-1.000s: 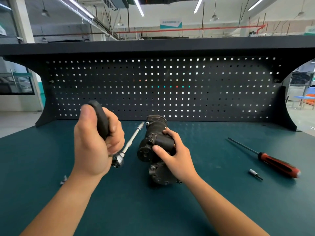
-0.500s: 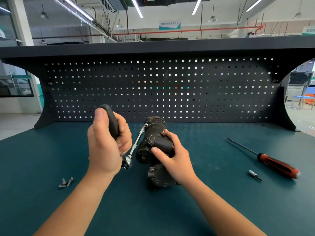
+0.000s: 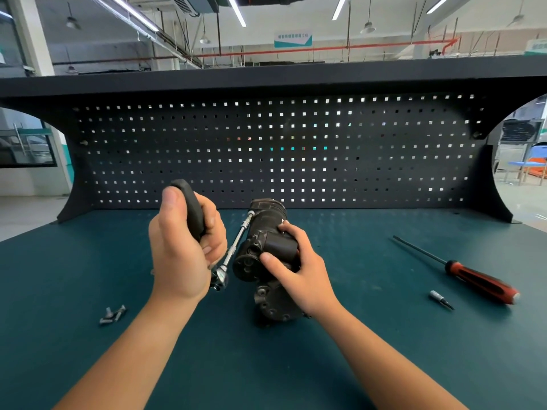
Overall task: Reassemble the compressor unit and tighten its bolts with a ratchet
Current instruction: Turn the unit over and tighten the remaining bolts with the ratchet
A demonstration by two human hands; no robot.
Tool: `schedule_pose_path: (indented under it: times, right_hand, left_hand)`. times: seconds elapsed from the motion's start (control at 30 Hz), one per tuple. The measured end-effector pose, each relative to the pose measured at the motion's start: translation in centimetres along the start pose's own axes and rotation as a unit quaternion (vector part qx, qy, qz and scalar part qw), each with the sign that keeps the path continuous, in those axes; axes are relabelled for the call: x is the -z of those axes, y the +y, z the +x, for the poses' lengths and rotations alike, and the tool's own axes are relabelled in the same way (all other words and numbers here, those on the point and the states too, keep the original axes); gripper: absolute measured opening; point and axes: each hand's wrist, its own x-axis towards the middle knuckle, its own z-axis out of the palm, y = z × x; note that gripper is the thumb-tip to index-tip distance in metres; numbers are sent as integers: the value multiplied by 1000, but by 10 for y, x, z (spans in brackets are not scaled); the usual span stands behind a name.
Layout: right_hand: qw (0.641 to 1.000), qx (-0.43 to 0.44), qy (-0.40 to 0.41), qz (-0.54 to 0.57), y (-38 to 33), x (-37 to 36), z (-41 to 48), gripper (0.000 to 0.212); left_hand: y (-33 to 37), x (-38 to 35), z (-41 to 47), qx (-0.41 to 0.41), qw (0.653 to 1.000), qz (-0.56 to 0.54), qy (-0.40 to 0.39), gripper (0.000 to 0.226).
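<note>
The dark compressor unit (image 3: 260, 229) lies on the teal bench top, its long axis running away from me. My right hand (image 3: 296, 267) clamps over its near upper part, thumb on the front face. My left hand (image 3: 183, 247) is closed around the black handle of the ratchet (image 3: 192, 211), held upright. The ratchet's chrome head (image 3: 219, 279) sits just left of the compressor. A thin extension bar (image 3: 238, 241) runs from that head up to a bolt at the compressor's far left side. Two loose bolts (image 3: 113, 315) lie on the bench at the left.
A red-handled screwdriver (image 3: 476, 278) lies on the bench at the right, with a small driver bit (image 3: 440, 299) in front of it. The black pegboard (image 3: 275, 149) walls off the back of the bench (image 3: 384, 350).
My left hand has swung the ratchet handle to the right, toward the compressor, and the extension bar stands steeper. My right hand stays on the compressor.
</note>
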Motion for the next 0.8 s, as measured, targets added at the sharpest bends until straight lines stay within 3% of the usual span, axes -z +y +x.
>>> schedule_pose_path:
  times: [0.17, 0.27, 0.37, 0.43, 0.47, 0.5, 0.57, 0.6, 0.63, 0.67, 0.73, 0.8]
  right_hand:
    - [999, 2, -16, 29, 3, 0, 0, 47]
    - [999, 3, -16, 38, 4, 2, 1, 46]
    - [999, 1, -24, 39, 5, 6, 1, 52]
    - [999, -10, -22, 38, 2, 9, 1, 46]
    - [999, -13, -27, 35, 2, 11, 0, 35]
    - [999, -15, -48, 20, -5, 13, -1, 25]
    - [995, -31, -88, 16, -13, 13, -5, 17]
    - [996, -19, -84, 33, -11, 13, -5, 26]
    - [997, -9, -58, 48, -11, 12, -4, 42]
    - [998, -8, -37, 55, -8, 11, -2, 48]
    - [998, 4, -29, 51, -5, 5, 0, 46]
    - [999, 6, -14, 41, -1, 2, 1, 44]
  left_hand:
    - [1, -7, 3, 9, 989, -64, 132, 53]
    - [0, -17, 8, -1, 985, -96, 140, 55]
    - [-2, -27, 13, -5, 997, -54, 58, 54]
    - [-6, -33, 12, -27, 993, 60, -95, 49]
    - [-9, -35, 8, -48, 967, 159, -196, 51]
    - [-16, -35, 3, -60, 909, 281, -303, 60]
    - [-30, -29, -10, -80, 718, 498, -480, 69]
    - [-35, -25, -13, -85, 656, 540, -520, 61]
    - [-35, -21, -14, -95, 646, 541, -530, 52]
    - [-32, -19, -12, -103, 670, 523, -517, 50]
    - [-24, -16, -8, -156, 778, 442, -418, 58]
    - [-17, -15, -3, -200, 867, 348, -295, 49]
